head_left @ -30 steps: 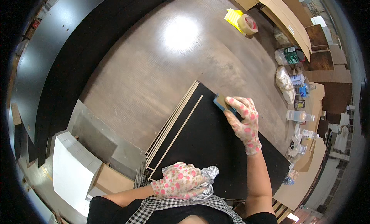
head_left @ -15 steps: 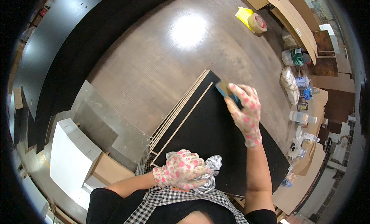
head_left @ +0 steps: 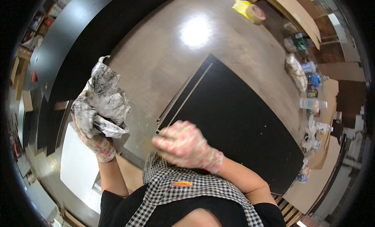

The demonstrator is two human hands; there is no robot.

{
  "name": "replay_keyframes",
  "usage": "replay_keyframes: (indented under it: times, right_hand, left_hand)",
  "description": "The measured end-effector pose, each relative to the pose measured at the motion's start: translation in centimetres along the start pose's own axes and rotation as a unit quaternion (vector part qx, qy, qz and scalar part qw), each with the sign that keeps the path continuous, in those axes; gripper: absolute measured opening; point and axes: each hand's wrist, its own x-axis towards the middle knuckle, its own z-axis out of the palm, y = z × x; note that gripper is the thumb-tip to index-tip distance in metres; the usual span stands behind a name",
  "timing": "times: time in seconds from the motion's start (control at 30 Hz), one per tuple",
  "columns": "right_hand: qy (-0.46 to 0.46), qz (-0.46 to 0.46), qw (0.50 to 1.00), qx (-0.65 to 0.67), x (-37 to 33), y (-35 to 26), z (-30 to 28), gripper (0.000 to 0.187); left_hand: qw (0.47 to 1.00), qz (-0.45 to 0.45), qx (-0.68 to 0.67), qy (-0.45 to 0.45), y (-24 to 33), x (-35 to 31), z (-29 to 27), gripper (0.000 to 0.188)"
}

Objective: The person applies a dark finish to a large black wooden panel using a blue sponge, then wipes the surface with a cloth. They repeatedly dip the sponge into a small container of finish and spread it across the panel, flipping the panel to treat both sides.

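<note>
My left hand [head_left: 97, 146], in a floral glove, is raised off to the left, closed on a crumpled rag [head_left: 105, 96], grey-white with dark smudges. The rag hangs open above the fingers, apart from the boards. My right hand [head_left: 187, 145], gloved alike and blurred, is closed at the near left corner of the top black board [head_left: 238, 121]. A faint tan smear shows by its fingertips; what it holds is too blurred to make out. A pale strip runs along the board's left edge, and more boards lie stacked beneath it.
The stack rests on a brown, glossy table [head_left: 164, 59]. A tape roll [head_left: 256, 14] lies at the far right. Bottles [head_left: 312, 104] and cardboard [head_left: 326, 121] line the right edge. Curved black panels [head_left: 74, 43] stand at left, near a white panel [head_left: 80, 164].
My left hand has lifted the rag off the board and swung it left, spreading it. My right hand has come from the board's far edge to its near left corner.
</note>
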Motion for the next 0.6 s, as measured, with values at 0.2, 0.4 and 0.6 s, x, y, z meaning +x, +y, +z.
replay_keyframes:
  times: [0.2, 0.4, 0.6]
  right_hand:
    - [0.38, 0.214, 0.898, 0.053, -11.2, 2.0, -7.9, 0.032]
    - [0.593, 0.316, 0.739, 0.051, -21.8, -0.8, -7.8, 0.03]
    - [0.667, 0.37, 0.646, 0.035, -29.0, -3.0, -6.4, 0.029]
  left_hand:
    - [0.86, 0.174, 0.192, -0.44, 5.0, -3.3, 12.2, 0.042]
    - [0.687, 0.399, 0.164, -0.585, 0.6, -8.0, 24.6, 0.055]
    - [0.806, 0.278, 0.313, -0.418, -3.7, 1.9, 23.8, 0.035]
